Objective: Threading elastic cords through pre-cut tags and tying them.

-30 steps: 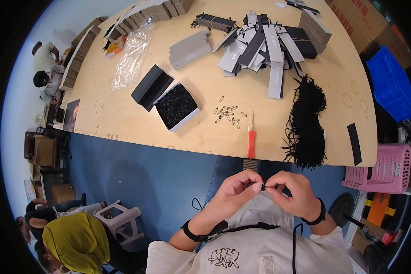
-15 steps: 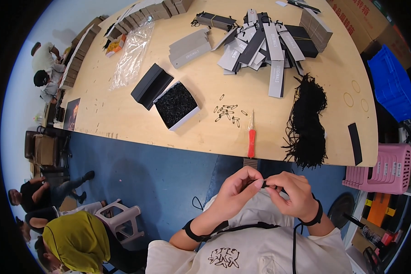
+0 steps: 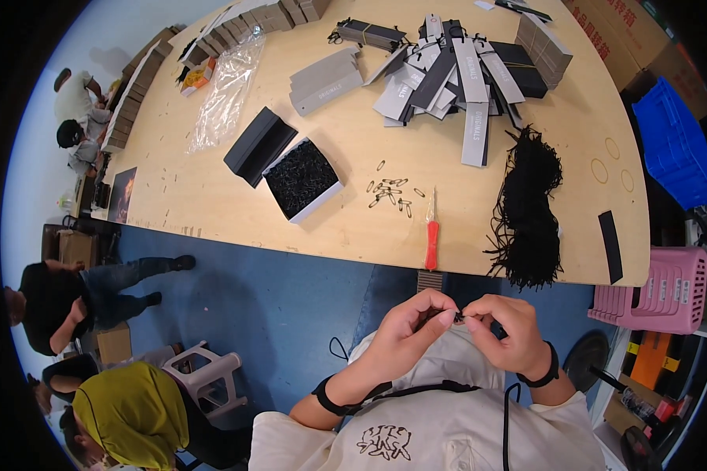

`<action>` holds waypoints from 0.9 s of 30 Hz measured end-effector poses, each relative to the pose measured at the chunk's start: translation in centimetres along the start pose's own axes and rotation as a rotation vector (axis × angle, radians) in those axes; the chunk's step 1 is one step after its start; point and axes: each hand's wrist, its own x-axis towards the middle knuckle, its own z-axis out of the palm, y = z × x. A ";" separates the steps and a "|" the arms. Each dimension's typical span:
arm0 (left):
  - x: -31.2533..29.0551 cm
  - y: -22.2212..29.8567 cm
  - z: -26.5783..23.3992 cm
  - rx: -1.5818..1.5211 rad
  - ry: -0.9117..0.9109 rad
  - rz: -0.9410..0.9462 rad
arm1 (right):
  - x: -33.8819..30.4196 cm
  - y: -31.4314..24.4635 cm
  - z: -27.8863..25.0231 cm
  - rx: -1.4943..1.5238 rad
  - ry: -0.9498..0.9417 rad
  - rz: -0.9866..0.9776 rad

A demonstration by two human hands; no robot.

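My left hand (image 3: pixel 418 323) and my right hand (image 3: pixel 504 328) meet in front of my lap, just off the table's front edge. Thumb and fingers of both are pinched on a small piece of black cord (image 3: pixel 459 316), most of which the fingers cover. A thin black loop (image 3: pixel 338 348) sticks out to the left of my left wrist; whether it joins that piece I cannot tell. On the table beyond my hands lie a red-handled awl-like tool (image 3: pixel 432 247), several small safety pins (image 3: pixel 388 191) and a thick bundle of black cords (image 3: pixel 530 208).
An opened box of small black pieces (image 3: pixel 300 180) stands on the table (image 3: pixel 236 224), with a heap of grey and black tags (image 3: pixel 452 78) farther back. Clear plastic (image 3: pixel 228 94) lies at left. Pink stools (image 3: pixel 652 290) and a blue crate (image 3: pixel 675 141) are at right. Other people are at left.
My right hand has shifted slightly, with its fingers still at the black cord. At the left, a person in black who was leaning back is now more upright and nearer.
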 end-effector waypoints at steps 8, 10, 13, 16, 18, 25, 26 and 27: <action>0.1 -0.3 0.3 0.089 0.046 0.038 | 0.1 0.1 -0.2 -0.125 0.002 -0.042; 0.2 -0.2 0.3 0.106 0.055 0.046 | 0.2 0.3 -0.4 -0.091 -0.036 -0.016; 0.2 0.1 0.3 0.144 0.045 0.066 | 0.1 0.2 -1.1 0.041 -0.106 0.143; 0.2 0.4 0.4 0.288 0.043 0.043 | 0.0 0.2 -1.2 0.193 -0.146 0.292; 0.4 0.4 0.7 0.260 0.077 0.060 | -0.1 0.3 -0.9 0.179 -0.121 0.280; 1.1 0.4 0.9 0.312 0.112 0.084 | 0.0 0.9 -0.7 0.026 -0.052 0.149; 1.3 0.4 0.9 0.286 0.127 0.099 | 0.1 0.9 -0.8 0.031 -0.054 0.152; 1.4 0.4 0.8 0.260 0.141 0.115 | 0.3 0.9 -1.0 0.024 -0.064 0.155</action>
